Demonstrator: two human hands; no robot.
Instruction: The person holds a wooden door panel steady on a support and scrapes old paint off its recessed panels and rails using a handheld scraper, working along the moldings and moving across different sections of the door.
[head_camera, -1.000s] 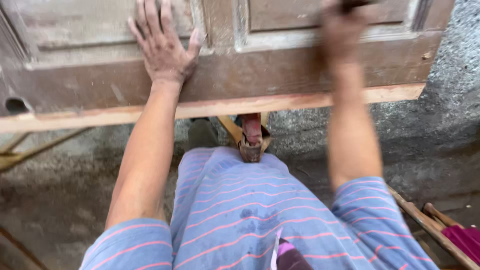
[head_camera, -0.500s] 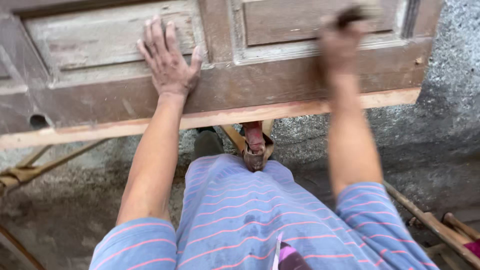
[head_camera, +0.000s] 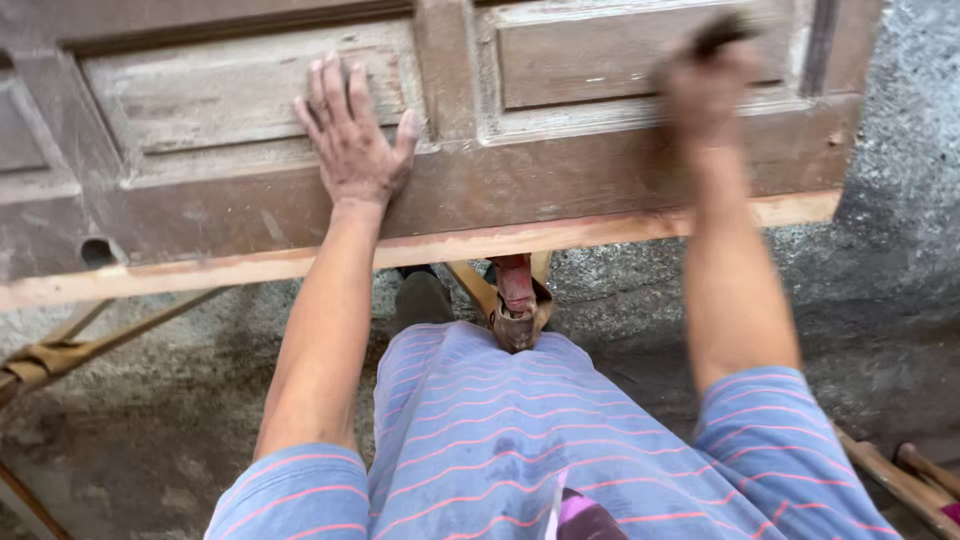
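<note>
An old brown panelled wooden door (head_camera: 560, 180) lies flat in front of me with worn, pale patches on its panels. My left hand (head_camera: 355, 140) rests flat on it, fingers spread, over the lower edge of the left panel. My right hand (head_camera: 705, 85) is blurred with motion over the right panel's moulding and is closed around a small dark thing (head_camera: 722, 33) whose kind I cannot tell.
A wooden trestle (head_camera: 70, 345) holds the door up at the left. A reddish clamp-like piece (head_camera: 518, 300) hangs under the door's edge by my body. Grey concrete floor (head_camera: 150, 420) lies below, and wooden sticks (head_camera: 900, 475) lie at the lower right.
The view has shifted, so the door and both hands sit lower in frame. The right hand stays blurred, moving across the right panel. The left hand stays pressed flat.
</note>
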